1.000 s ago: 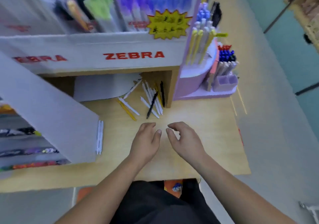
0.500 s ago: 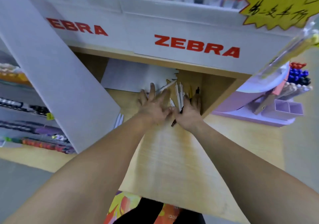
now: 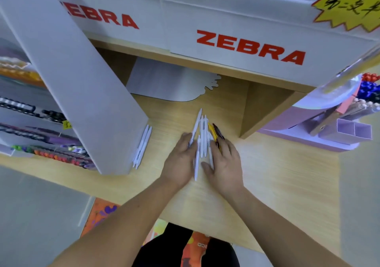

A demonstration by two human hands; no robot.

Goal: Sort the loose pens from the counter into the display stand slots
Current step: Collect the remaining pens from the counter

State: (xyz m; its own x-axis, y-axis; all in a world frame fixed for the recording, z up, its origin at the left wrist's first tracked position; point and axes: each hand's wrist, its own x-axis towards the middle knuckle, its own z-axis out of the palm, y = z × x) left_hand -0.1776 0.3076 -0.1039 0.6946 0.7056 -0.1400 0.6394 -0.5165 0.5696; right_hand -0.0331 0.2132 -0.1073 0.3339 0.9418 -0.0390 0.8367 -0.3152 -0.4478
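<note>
A bundle of loose pens point(image 3: 202, 137), mostly white with one yellow and one dark, lies on the wooden counter point(image 3: 277, 174) in front of the shelf opening. My left hand point(image 3: 181, 159) presses against the bundle's left side. My right hand point(image 3: 225, 163) presses on its right side, fingers over the yellow and dark pens. Both palms face down and the pens are squeezed together between them. Two more white pens point(image 3: 141, 145) lie against the foot of a slanted white panel point(image 3: 82, 93). The purple display stand point(image 3: 308, 139) with empty square slots point(image 3: 349, 131) is at the right.
A white ZEBRA display point(image 3: 246, 46) overhangs the counter on a wooden shelf. A white card point(image 3: 168, 83) lies under that shelf. A rack of coloured pens point(image 3: 51, 153) fills the left. Blue, red and white pens point(image 3: 368, 93) stand in the purple stand.
My hands reached under the shelf, then drew back toward me, raking the scattered pens into one bundle out in front of the opening.
</note>
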